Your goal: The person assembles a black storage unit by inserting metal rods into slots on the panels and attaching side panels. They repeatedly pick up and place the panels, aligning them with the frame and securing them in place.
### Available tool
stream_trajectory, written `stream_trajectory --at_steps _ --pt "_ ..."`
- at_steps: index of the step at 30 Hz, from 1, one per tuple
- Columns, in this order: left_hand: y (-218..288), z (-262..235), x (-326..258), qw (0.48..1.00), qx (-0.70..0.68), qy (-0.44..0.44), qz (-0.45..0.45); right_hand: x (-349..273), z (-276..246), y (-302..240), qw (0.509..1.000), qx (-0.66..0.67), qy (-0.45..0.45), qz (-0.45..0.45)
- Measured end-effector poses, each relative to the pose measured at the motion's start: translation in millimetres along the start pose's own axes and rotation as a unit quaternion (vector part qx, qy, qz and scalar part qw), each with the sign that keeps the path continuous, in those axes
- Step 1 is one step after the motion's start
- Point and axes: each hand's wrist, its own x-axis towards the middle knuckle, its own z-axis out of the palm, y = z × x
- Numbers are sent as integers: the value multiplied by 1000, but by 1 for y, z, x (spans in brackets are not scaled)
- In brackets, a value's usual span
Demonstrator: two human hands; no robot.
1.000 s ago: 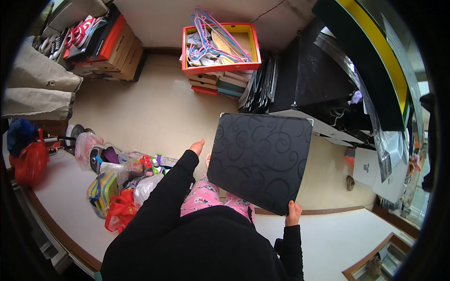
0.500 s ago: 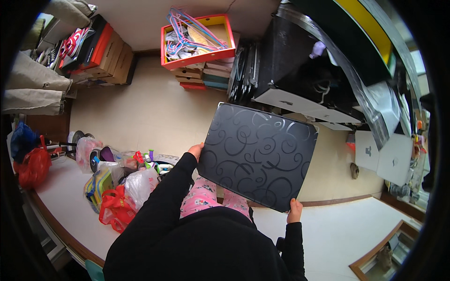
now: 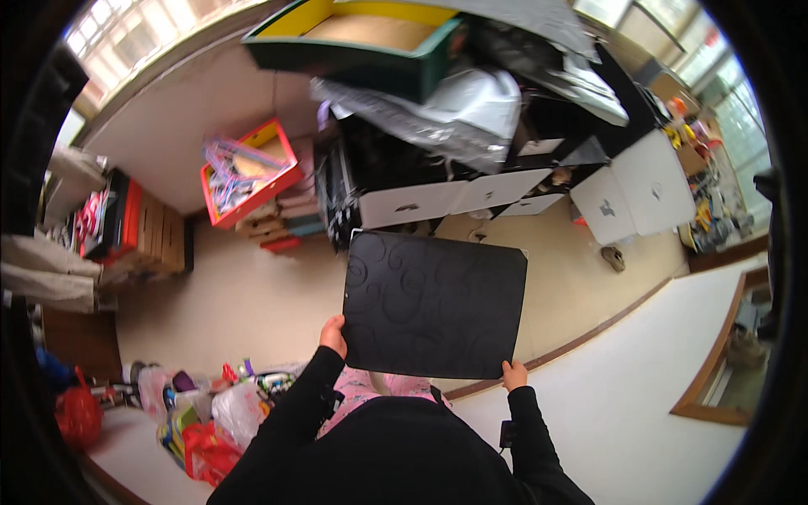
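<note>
- the black panel (image 3: 433,307), square-cornered with a swirl pattern, is held up over the floor (image 3: 219,295), just in front of the pink floral trousers (image 3: 349,391).
- the left hand (image 3: 334,336) has its grip closed on the panel's left edge, toward the lower corner.
- the right hand (image 3: 514,375) has its grip closed on the panel's lower right corner; the fingers under the panel are hidden.
- beyond the panel's far edge stand dark cabinets with white fronts (image 3: 412,204), grey plastic wrapping (image 3: 475,105) lying over them.
- a green box (image 3: 337,63), yellow inside, sits above, beside the wrapping.
- to the far left of the panel, a red box (image 3: 261,198) holds a heap of hangers (image 3: 231,162) and rests on stacked boxes (image 3: 295,217).
- near the left forearm lie a white plastic bag (image 3: 238,412) and a red plastic bag (image 3: 210,454), side by side.
- well off to the right, a brown shoe (image 3: 613,258) lies on the floor near pale panels (image 3: 648,198).
</note>
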Motion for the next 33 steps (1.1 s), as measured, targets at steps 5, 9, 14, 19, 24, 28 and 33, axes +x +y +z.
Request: stream_trajectory --at_steps 5,9,14,19,24,28,33 --pt "-24 89 -22 999 18 -19 -18 3 -33 23 990 73 118 21" --pt "-32 153 -33 997 26 -79 -2 12 -59 41 978 132 159 40" --pt "-29 220 -25 990 18 -137 -4 49 -97 47 974 138 172 58" --pt "-26 280 1 981 48 -187 24 99 -141 33 952 217 202 74" --pt "-39 339 19 973 40 -226 4 156 -187 20 919 267 274 89" --pt "-66 387 37 970 74 -232 9 219 -231 30 911 297 278 68" --pt "-126 461 67 957 190 -199 91 352 -297 56 909 328 253 42"
